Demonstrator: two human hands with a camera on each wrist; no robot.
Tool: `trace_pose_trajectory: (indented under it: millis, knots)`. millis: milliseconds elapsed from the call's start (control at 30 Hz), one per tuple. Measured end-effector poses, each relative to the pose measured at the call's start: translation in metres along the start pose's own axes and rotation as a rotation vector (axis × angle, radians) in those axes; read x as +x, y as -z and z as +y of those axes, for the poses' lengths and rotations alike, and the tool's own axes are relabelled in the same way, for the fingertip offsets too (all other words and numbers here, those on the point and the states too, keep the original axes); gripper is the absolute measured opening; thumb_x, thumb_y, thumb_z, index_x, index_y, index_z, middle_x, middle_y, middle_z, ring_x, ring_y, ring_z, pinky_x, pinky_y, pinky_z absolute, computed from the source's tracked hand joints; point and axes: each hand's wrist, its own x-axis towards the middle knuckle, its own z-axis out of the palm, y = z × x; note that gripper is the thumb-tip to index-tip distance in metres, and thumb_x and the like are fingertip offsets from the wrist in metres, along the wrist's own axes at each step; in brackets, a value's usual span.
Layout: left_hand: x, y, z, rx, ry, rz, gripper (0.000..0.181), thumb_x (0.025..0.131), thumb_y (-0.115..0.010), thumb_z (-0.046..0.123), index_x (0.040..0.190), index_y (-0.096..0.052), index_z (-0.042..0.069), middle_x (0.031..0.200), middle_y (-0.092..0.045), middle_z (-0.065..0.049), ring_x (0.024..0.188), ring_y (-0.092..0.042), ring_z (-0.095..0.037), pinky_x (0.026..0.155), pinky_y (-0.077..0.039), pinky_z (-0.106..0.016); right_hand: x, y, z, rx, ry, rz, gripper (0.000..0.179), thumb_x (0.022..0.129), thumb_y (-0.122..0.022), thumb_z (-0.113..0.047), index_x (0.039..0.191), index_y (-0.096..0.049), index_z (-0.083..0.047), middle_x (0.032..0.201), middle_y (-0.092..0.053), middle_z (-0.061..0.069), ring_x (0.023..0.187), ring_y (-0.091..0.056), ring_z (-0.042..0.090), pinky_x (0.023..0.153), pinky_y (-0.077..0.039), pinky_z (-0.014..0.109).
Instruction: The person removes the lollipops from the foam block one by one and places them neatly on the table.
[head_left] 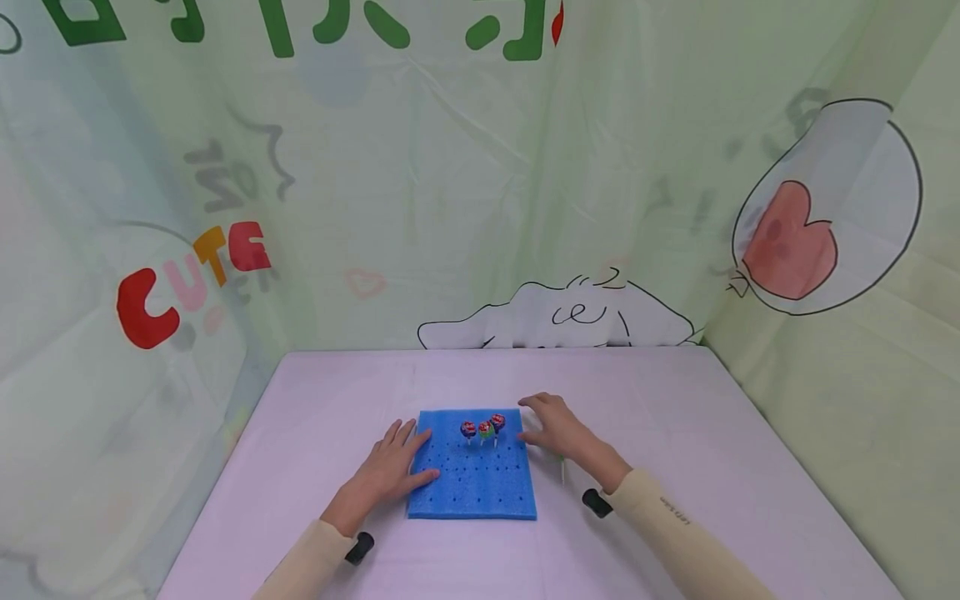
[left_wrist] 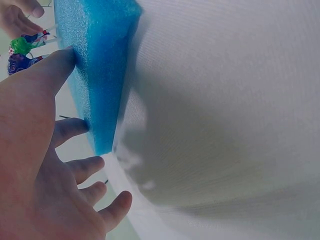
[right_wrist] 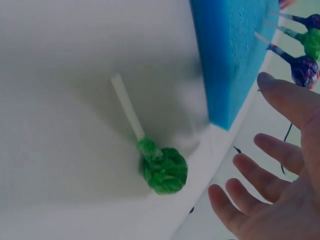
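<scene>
**Ana:** Two bare hands rest at a blue foam board (head_left: 472, 479) on a pale lilac table (head_left: 675, 417). What lies nearest the right hand (head_left: 558, 432)?

**Ben:** A green-wrapped lollipop (right_wrist: 161, 167) lies flat on the table, just off the board's right edge. From the head view only its white stick (head_left: 562, 472) shows, at about 6 o'clock from the right hand, close under the wrist. In the right wrist view the stick's long axis runs roughly alongside the board's edge, with the wrapped head at the end nearer the hand.

**Ana:** Which hand is nearer to it?

**Ben:** The right, clearly. The left hand (head_left: 390, 471) is across the board, at 9 o'clock from it.

**Ana:** How are the hands held?

**Ben:** Both are spread with relaxed, nearly straight fingers, holding nothing. The left hand's fingertips touch the board's left edge. The right hand's fingers (right_wrist: 280, 160) are at the board's right edge; I cannot tell whether they touch it.

**Ana:** Anything on the board?

**Ben:** Three wrapped lollipops (head_left: 483, 428) stand upright in a short row near its far edge, sticks pushed into its holes.

**Ana:** And the room?

**Ben:** Pale green printed sheeting (head_left: 450, 208) surrounds the table, with cartoon drawings, a red heart and the word CUTE.
</scene>
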Motion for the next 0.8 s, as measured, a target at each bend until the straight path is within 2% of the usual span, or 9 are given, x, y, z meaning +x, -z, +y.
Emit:
trace_pose_trajectory:
  millis: [167, 333, 500, 667, 800]
  knots:
    - [0.0, 0.001, 0.0, -0.002, 0.002, 0.0, 0.078, 0.093, -0.063, 0.055, 0.154, -0.041, 0.012, 0.163, -0.03, -0.02, 0.152, -0.021, -0.045, 0.117, -0.028, -0.066, 0.0, -0.009, -0.007, -0.008, 0.038, 0.044, 0.056, 0.089, -0.078, -0.028, 0.138, -0.057, -0.01, 0.145, -0.052, 0.017, 0.138, -0.045, 0.037, 0.111, -0.044, 0.055]
    - [-0.001, 0.003, 0.001, -0.012, 0.002, -0.004, 0.078, 0.093, -0.064, 0.054, 0.154, -0.041, 0.012, 0.163, -0.03, -0.02, 0.152, -0.021, -0.045, 0.118, -0.027, -0.066, -0.002, -0.017, -0.011, -0.065, 0.118, 0.113, 0.053, 0.09, -0.077, -0.03, 0.136, -0.058, -0.014, 0.145, -0.052, 0.012, 0.138, -0.045, 0.032, 0.11, -0.047, 0.05]
    - [-0.002, 0.005, 0.002, -0.017, 0.003, -0.006, 0.077, 0.093, -0.064, 0.054, 0.153, -0.041, 0.012, 0.163, -0.03, -0.02, 0.152, -0.021, -0.045, 0.118, -0.027, -0.065, -0.005, -0.022, -0.014, -0.176, 0.222, 0.198, 0.056, 0.089, -0.078, -0.032, 0.138, -0.055, -0.018, 0.147, -0.05, 0.008, 0.14, -0.045, 0.029, 0.11, -0.047, 0.046]
    - [-0.002, 0.005, 0.002, -0.018, 0.004, -0.009, 0.077, 0.093, -0.064, 0.054, 0.153, -0.042, 0.012, 0.163, -0.03, -0.02, 0.152, -0.021, -0.045, 0.118, -0.028, -0.065, -0.005, -0.025, -0.015, -0.322, 0.348, 0.299, 0.057, 0.087, -0.08, -0.03, 0.137, -0.055, -0.016, 0.145, -0.052, 0.008, 0.137, -0.047, 0.028, 0.111, -0.047, 0.044]
    - [-0.002, 0.005, 0.002, -0.02, 0.009, -0.01, 0.077, 0.093, -0.064, 0.054, 0.153, -0.042, 0.012, 0.163, -0.03, -0.02, 0.152, -0.021, -0.045, 0.118, -0.028, -0.066, -0.004, -0.028, -0.015, -0.409, 0.416, 0.37, 0.053, 0.086, -0.081, -0.026, 0.132, -0.057, -0.016, 0.144, -0.053, 0.01, 0.135, -0.049, 0.029, 0.109, -0.048, 0.042]
